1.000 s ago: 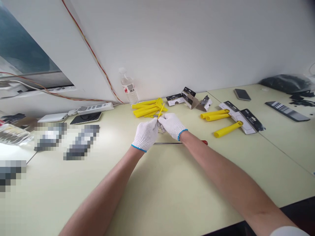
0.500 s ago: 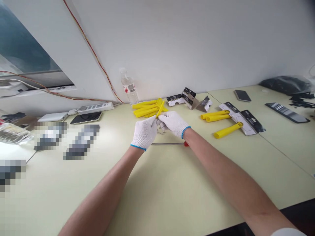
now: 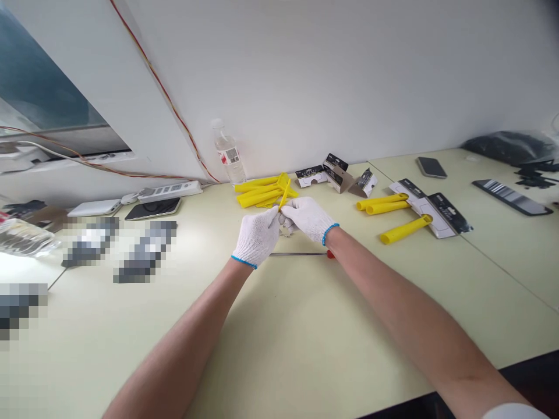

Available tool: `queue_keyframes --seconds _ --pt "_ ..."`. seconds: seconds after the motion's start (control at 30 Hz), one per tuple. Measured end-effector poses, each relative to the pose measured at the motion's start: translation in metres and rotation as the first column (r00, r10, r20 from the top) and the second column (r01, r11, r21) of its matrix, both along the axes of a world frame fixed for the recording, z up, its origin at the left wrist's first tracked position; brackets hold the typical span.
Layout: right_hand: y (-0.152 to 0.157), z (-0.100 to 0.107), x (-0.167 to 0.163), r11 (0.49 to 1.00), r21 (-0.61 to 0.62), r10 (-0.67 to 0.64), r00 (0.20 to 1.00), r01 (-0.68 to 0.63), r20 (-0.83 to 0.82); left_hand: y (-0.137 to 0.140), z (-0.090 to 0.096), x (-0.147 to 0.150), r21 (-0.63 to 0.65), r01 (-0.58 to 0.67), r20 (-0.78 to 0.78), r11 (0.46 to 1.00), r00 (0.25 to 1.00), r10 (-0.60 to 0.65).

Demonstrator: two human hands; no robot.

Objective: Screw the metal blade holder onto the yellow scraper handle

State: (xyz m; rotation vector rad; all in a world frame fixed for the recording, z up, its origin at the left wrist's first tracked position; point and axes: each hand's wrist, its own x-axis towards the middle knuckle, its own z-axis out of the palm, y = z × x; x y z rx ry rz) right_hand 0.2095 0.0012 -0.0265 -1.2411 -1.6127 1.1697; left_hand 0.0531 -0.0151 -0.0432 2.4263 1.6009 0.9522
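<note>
Both hands wear white knit gloves with blue cuffs and meet over the middle of the table. My left hand [image 3: 257,238] and my right hand [image 3: 309,217] are pinched on a narrow yellow plastic piece [image 3: 285,193], which tilts up between the fingertips. Its lower end is hidden by the gloves. Small shiny metal bits [image 3: 286,234] lie beneath the fingers, too small to name. A screwdriver [image 3: 300,254] with a long shaft and red handle lies just nearer to me, its handle partly behind my right wrist. Several yellow plastic handles [image 3: 257,196] are piled behind my hands.
Folded black-and-white cards [image 3: 311,176] stand near the wall. On the right, yellow tube handles [image 3: 404,230] are fitted to cards [image 3: 445,215]. A water bottle [image 3: 229,154], a power strip [image 3: 172,190] and a phone [image 3: 152,209] are at back left; a long dark-edged blade [image 3: 510,196] lies far right.
Both hands hold nearly the same place and grip. The yellow piece has tilted very slightly, and the view has shifted a little.
</note>
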Motion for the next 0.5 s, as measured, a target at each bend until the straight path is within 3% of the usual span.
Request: queue_keyframes --seconds 0.13,0.2,0.3,0.33,0.37,0.4,0.47,0.5 --pt "-0.022 0.013 -0.002 0.999 0.035 -0.001 0.999 -0.001 0.045 -0.002 -0.002 0.002 0.015 -0.023 -0.16 1.0 0.987 0.026" --pt "-0.042 0.028 0.038 0.998 0.06 -0.024 0.998 0.02 0.064 -0.003 -0.002 0.003 0.014 -0.039 -0.224 0.999 0.974 0.041" --pt "-0.072 0.06 0.174 0.981 0.145 -0.145 0.983 0.129 0.111 -0.005 -0.003 0.006 0.002 -0.049 -0.271 0.999 0.961 0.048" --pt "-0.08 0.071 0.231 0.963 0.239 -0.181 0.959 0.128 0.218 -0.006 -0.003 0.007 -0.003 -0.05 -0.275 0.999 0.96 0.047" --pt "-0.085 0.082 0.285 0.939 0.317 -0.237 0.915 0.13 0.327 -0.006 -0.003 0.008 -0.009 -0.048 -0.276 0.999 0.96 0.043" --pt "-0.088 0.091 0.331 0.862 0.469 -0.367 0.873 0.19 0.32 -0.007 -0.003 0.009 -0.012 -0.044 -0.274 0.999 0.961 0.039" --pt "-0.089 0.105 0.382 0.888 0.445 -0.292 0.886 0.111 0.361 -0.007 -0.002 0.011 -0.004 -0.045 -0.263 0.999 0.964 0.043" --pt "-0.089 0.11 0.383 0.921 0.385 -0.212 0.903 0.056 0.375 -0.008 -0.001 0.011 0.005 -0.05 -0.248 0.999 0.967 0.05"
